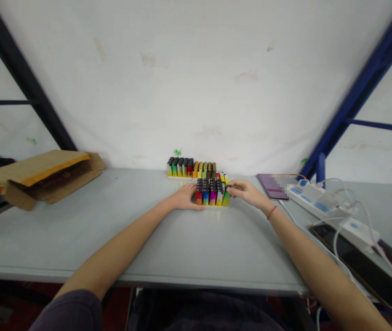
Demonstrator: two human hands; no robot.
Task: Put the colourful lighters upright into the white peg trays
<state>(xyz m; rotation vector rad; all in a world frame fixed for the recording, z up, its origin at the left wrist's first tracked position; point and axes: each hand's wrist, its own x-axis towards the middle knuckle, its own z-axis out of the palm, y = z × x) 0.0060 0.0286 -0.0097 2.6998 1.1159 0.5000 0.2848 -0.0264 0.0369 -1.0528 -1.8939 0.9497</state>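
Observation:
In front of me on the table stands a block of upright lighters point(213, 193) in rows, with black tops and red, blue, purple, whitish and green bodies. My left hand point(184, 196) is wrapped round its left end, thumb low along the front and fingers towards the back. At the right end my right hand point(247, 192) has its thumb and finger closed at the top of a green lighter point(226, 198). This lighter stands at the block's right corner. Some of the right fingers are hidden from view.
Behind, near the wall, stand more lighters point(180, 167) with black tops and a yellow-to-brown group point(204, 170). An opened cardboard box point(49, 172) lies left. On the right are a purple flat device point(272, 186), a power strip point(320, 202) with white cables, and a phone point(361, 262).

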